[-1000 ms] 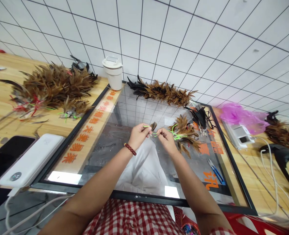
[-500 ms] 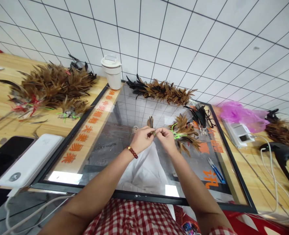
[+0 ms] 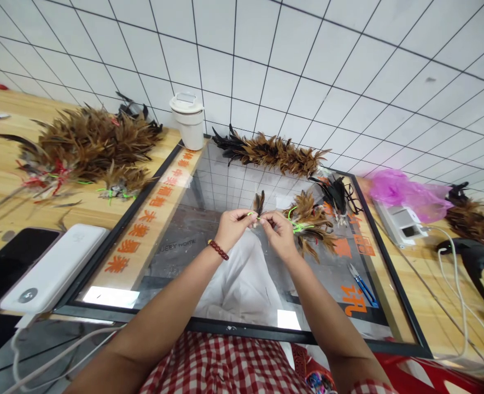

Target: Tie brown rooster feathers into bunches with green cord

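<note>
My left hand (image 3: 235,227), with a beaded bracelet (image 3: 218,249) on its wrist, is closed in a pinch on a thin bright green string (image 3: 254,214). Fingertips of my right hand (image 3: 280,232) pinch the same string close by. A small dark brown feather tuft (image 3: 259,202) stands up between the two hands, its base at the string and partly hidden by the fingers. Just right of my right hand lies a loose bundle of brown feathers (image 3: 305,208) with green string on it. Both hands are over a black-framed glass panel (image 3: 176,273).
A long feather strip (image 3: 278,153) and a white lidded cup (image 3: 188,120) stand along the panel's far side. Black feathers (image 3: 334,194), glasses (image 3: 353,198) and blue snips (image 3: 363,285) lie right. Left are a feather pile (image 3: 94,137), power bank (image 3: 57,268) and phone (image 3: 16,262).
My hands have drawn slightly apart, so green string now shows between them. The feather tuft has shifted a little right and stands out more.
</note>
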A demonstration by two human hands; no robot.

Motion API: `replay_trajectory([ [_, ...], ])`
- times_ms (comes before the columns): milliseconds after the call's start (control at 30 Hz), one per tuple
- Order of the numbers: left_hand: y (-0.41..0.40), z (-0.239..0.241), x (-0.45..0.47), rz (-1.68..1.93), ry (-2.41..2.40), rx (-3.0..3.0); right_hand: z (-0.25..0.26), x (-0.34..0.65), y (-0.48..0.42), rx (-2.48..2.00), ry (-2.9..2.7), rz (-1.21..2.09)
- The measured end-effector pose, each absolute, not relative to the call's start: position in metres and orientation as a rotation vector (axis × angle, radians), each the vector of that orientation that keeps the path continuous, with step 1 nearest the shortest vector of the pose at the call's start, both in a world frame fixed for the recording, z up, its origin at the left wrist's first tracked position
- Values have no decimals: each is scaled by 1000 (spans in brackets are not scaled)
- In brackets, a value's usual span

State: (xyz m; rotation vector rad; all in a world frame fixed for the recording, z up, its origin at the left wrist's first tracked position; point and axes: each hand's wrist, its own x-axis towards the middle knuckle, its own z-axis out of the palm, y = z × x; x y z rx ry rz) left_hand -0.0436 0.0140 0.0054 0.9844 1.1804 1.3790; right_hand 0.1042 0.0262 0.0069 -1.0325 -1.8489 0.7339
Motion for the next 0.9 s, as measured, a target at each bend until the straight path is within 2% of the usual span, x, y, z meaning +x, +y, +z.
replay_trajectory([
  [500, 15, 9, -47, 1261, 1110, 697, 6, 110, 26, -920, -1847, 671],
  [900, 13, -1, -43, 1308, 1187, 1313, -2, 105, 29, -978, -1848, 647],
])
